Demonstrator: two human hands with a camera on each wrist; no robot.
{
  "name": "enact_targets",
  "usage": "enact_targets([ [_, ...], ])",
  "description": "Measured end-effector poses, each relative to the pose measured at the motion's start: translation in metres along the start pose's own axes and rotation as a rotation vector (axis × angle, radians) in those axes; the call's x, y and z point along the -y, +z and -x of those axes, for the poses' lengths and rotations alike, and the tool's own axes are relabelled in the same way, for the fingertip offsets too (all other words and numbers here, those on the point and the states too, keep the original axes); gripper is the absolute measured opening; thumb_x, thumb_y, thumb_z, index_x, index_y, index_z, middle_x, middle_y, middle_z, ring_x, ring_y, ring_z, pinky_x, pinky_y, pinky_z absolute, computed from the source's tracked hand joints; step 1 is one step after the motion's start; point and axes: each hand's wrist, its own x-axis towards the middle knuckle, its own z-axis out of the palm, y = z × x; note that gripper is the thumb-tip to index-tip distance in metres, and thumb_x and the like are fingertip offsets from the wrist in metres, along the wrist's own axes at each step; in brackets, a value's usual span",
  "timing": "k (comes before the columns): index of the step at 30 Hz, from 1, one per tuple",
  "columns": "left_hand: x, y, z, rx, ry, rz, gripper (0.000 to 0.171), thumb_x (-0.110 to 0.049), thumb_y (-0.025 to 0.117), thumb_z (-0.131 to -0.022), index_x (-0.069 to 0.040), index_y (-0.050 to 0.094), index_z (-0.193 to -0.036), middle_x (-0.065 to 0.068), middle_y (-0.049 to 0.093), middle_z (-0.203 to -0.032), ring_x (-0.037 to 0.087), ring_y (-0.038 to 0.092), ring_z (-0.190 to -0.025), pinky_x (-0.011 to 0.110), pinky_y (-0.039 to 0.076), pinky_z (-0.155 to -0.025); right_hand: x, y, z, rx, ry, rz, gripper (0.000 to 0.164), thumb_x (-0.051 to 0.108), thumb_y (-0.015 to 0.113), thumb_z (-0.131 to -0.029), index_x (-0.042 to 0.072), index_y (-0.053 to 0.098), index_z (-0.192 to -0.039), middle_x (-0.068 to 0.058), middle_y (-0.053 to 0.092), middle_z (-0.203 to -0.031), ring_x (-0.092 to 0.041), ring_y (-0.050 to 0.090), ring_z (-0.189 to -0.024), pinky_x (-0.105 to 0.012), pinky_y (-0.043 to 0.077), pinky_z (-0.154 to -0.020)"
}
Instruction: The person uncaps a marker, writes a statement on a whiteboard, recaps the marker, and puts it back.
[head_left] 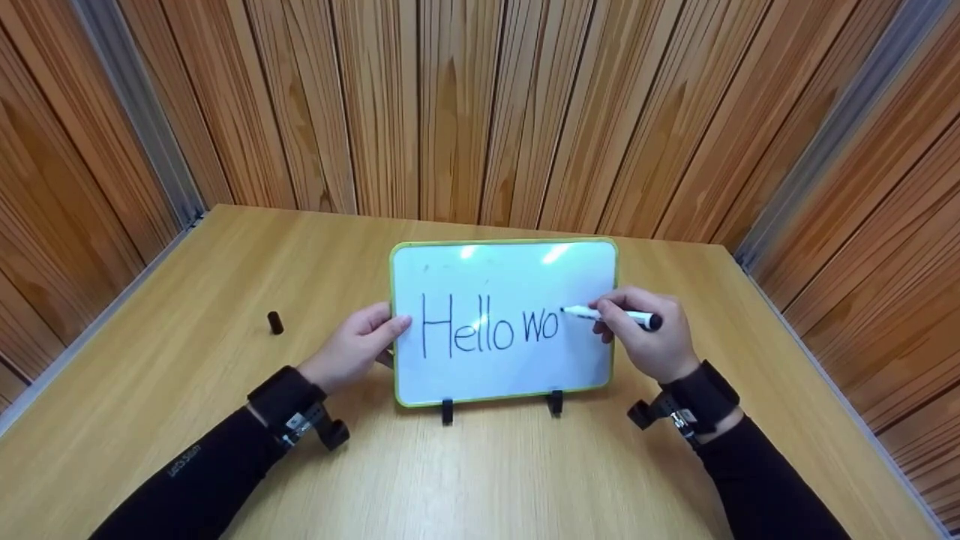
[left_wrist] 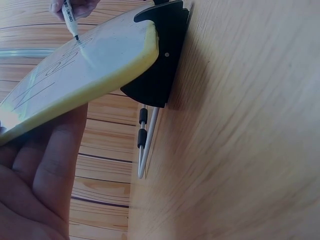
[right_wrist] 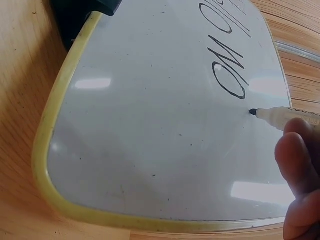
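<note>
White board face in a yellow-green rim: whiteboard (head_left: 495, 375) leaning back in a black stand (left_wrist: 160, 60) near the middle of the bench (head_left: 487, 487); "Hello wo" in dark strokes across it; left hand (head_left: 358, 343) at the board's left edge, thumb on the front, fingers behind, gripping it; right hand (head_left: 651, 336) by the right edge, fingers pinching a white marker (head_left: 580, 311), dark tip just beside the last "o", contact with the surface hard to tell; small dark cylinder (head_left: 275, 322) upright or lying, unclear, on the bench, left of the left hand
</note>
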Motion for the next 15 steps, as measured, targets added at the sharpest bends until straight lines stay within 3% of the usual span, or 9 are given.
enact_targets([
  [15, -0.001, 0.0002, 0.0004, -0.008, -0.018, 0.005, 0.043, -0.021, 0.05, -0.121, 0.011, 0.056, -0.15, 0.025, 0.075, -0.135, 0.026, 0.079, -0.107, 0.037, 0.068, -0.081, 0.0026, -0.001, -0.0009, 0.081, 0.035, 0.002, 0.025, -0.009, 0.067, -0.103, 0.007, 0.082, -0.091, -0.003, 0.075, -0.074, -0.022, 0.068, -0.06, -0.026, 0.06, -0.058],
])
